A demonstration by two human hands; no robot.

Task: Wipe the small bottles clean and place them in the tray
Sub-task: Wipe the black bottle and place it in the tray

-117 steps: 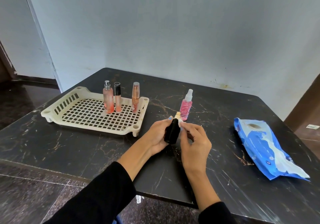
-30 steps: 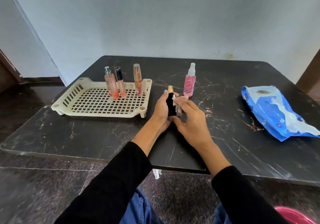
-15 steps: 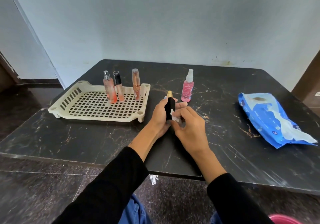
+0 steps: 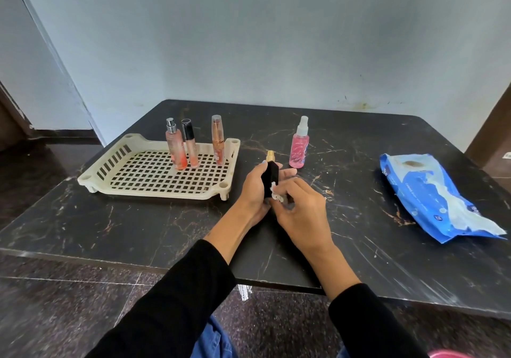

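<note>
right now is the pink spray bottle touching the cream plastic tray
Apart. The head view shows bare black tabletop between the pink spray bottle and the cream plastic tray.

The black marble-patterned table [image 4: 359, 247] carries a cream tray [image 4: 116, 161], 1 pink spray bottle [image 4: 298, 150] and a blue wipes pack [image 4: 431, 197].

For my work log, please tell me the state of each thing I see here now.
black bottle: gripped by left hand, being wiped
wipe: pinched by right hand, against black bottle
three bottles: upright in tray
pink spray bottle: upright on table, outside tray
blue wipes pack: lying flat
</note>
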